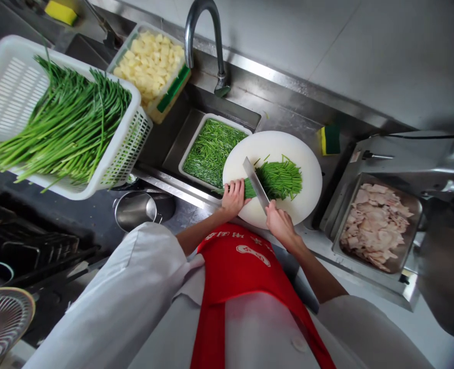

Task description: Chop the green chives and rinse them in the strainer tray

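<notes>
My right hand (279, 221) is closed round the handle of a kitchen knife (255, 180), whose broad blade lies slantwise across a bunch of green garlic chives (282, 177). The chives rest on a round white cutting board (307, 197). To the left of the blade, my left hand (233, 198) grips the uncut end of the bunch, its fingers curled over the stalks. Cut pieces lie right of the knife, a few of them loose at the back. Beside the board, a white tub (183, 166) in the sink holds chopped greens, partly hidden by the board.
A white plastic basket (90, 192) of long chives stands at left. Behind it is a container of pale cubes (147, 61). A faucet (190, 36) arches over the sink (173, 146). At right are a sponge (330, 140) and a metal tray (415, 205) of sliced meat.
</notes>
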{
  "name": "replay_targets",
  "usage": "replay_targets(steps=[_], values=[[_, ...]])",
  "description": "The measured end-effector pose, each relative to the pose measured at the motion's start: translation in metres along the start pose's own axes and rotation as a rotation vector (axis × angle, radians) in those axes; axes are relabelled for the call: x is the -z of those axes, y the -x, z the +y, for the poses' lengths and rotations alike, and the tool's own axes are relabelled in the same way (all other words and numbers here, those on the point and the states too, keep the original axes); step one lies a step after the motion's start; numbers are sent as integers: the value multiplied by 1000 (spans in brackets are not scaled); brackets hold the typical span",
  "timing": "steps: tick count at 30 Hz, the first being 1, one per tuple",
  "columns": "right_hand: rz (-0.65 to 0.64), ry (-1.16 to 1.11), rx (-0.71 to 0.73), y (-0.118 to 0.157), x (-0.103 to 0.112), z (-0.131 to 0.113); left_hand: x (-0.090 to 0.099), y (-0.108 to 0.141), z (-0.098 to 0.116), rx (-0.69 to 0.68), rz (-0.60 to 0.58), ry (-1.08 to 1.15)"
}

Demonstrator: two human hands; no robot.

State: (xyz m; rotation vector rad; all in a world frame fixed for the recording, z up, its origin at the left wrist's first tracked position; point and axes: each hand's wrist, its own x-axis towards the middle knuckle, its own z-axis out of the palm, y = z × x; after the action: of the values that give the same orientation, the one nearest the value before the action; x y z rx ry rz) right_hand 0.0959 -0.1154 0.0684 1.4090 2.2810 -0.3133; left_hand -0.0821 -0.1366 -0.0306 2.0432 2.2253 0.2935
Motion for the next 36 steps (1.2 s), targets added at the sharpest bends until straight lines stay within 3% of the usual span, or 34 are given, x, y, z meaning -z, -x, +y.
replay_targets(steps=[4, 8, 13, 18, 22, 28, 36], values=[[25, -25, 7, -19, -4, -10, -6, -3, 3, -27, -17, 14], [40, -54, -13, -36, 1, -14, -1, -4, -1, -27, -7, 45], [50, -44, -22, -21, 13, -10, 6, 7, -19, -33, 73, 269], [17, -22, 32, -4, 12, -24, -5, 19, -37, -134, 141, 402], [3, 9, 47, -9, 5, -33, -18, 19, -38, -186, 124, 366], [21, -4, 44, -27, -5, -44, -27, 15, -36, -138, 103, 404], [-4, -85, 61, -39, 12, -26, -18, 19, -40, -108, 148, 469]])
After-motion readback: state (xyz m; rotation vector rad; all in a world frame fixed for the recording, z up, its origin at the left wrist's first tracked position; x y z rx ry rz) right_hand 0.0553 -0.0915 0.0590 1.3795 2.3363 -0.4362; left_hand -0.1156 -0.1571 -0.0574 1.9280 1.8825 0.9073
